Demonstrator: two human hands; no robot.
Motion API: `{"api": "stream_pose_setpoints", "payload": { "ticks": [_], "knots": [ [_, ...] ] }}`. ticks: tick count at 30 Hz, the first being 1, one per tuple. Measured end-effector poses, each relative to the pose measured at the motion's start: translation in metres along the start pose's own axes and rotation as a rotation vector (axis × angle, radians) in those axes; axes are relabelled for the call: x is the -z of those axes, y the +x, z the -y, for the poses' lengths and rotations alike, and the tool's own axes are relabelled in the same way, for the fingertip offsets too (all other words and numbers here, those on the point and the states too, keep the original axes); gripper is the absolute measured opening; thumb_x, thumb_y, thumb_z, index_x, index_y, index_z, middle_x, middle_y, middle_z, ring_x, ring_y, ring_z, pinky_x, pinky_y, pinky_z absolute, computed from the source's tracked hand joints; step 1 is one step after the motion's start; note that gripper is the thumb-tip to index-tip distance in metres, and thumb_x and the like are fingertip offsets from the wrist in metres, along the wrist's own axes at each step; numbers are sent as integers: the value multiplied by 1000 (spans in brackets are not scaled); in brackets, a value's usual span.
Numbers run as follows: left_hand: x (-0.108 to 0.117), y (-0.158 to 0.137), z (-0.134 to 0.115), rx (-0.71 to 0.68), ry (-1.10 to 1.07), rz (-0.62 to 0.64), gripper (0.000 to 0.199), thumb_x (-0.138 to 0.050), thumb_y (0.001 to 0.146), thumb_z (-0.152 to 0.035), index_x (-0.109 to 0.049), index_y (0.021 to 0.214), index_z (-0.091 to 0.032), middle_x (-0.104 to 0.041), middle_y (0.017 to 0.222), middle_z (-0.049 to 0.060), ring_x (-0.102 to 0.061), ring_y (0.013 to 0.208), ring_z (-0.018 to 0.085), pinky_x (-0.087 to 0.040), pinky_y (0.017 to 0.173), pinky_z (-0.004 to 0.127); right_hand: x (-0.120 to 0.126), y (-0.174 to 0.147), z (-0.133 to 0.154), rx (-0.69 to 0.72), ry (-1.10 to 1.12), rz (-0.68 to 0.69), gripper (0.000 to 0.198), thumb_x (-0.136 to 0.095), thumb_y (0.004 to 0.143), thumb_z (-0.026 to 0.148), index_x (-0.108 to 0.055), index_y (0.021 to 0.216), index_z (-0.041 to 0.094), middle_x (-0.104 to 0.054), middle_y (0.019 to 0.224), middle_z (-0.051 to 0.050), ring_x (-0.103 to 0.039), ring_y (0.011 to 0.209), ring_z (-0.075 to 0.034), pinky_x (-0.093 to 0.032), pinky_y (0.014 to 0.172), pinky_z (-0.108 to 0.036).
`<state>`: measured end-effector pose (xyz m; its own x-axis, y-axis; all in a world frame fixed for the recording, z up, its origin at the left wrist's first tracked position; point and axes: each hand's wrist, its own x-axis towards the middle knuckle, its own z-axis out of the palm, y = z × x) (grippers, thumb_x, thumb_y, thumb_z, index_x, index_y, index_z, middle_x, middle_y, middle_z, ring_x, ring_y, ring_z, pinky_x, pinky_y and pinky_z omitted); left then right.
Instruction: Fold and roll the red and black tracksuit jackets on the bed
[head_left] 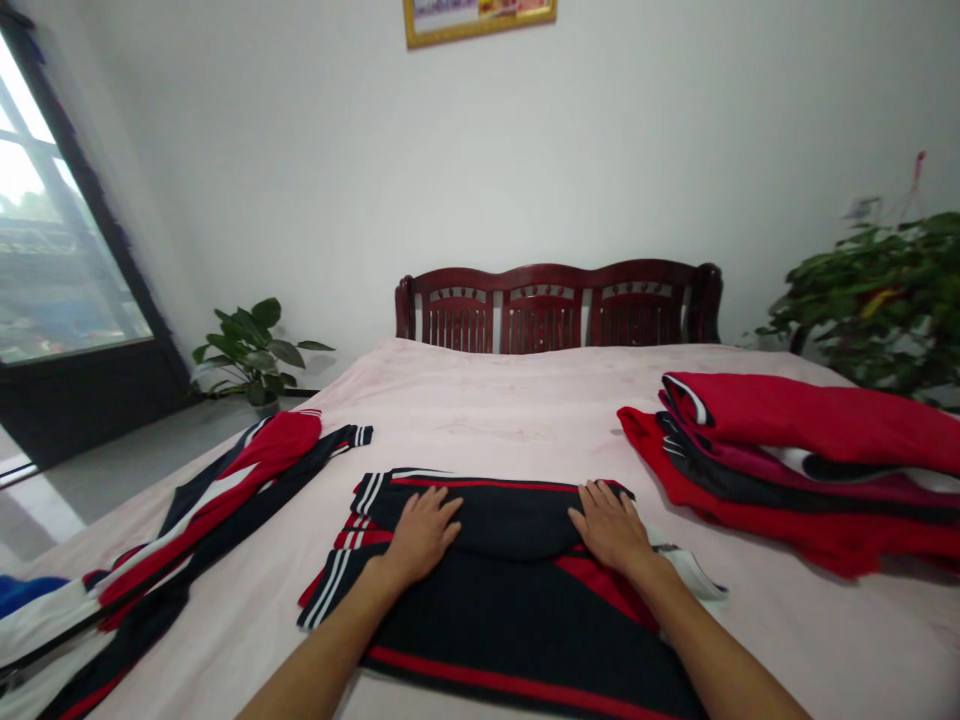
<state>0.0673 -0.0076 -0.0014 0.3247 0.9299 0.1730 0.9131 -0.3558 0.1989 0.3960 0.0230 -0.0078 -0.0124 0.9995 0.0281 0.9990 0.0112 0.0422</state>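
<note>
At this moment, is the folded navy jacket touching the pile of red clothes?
Apart. The head view shows pink bedsheet between the folded navy jacket and the pile of red clothes.

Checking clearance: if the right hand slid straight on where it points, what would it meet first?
Probably the pink bedsheet beyond the navy-and-red garment under it; the wooden headboard looks farther.

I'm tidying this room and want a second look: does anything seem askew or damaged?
The picture frame on the wall looks tilted, its right end higher, while the headboard below looks nearly level; the camera may exaggerate this. I see no stain or tear on the dark clothes.
</note>
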Motion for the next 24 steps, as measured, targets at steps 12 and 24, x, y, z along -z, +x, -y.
{"api": "stream_pose_setpoints", "payload": {
  "ticks": [12, 24],
  "knots": [
    [-22, -6, 31, -4, 191, -112, 53, -46, 98, -42, -44, 149, -29, -41, 156, 17, -35, 146, 33, -28, 116, 54, 21, -11, 120, 116, 247, -37, 70, -33, 97, 54, -34, 154, 14, -32, 160, -14, -20, 150, -32, -16, 119, -51],
    [28, -20, 97, 167, -367, -203, 29, -52, 88, -29, -72, 109, -25, -69, 126, 3, -56, 127, 21, -35, 116, 35, -5, -22, 66, 22, 135, -65, 72, -28, 99, 52, -38, 151, 4, -33, 159, -18, -25, 149, -34, -15, 121, -47]
  ]
}}
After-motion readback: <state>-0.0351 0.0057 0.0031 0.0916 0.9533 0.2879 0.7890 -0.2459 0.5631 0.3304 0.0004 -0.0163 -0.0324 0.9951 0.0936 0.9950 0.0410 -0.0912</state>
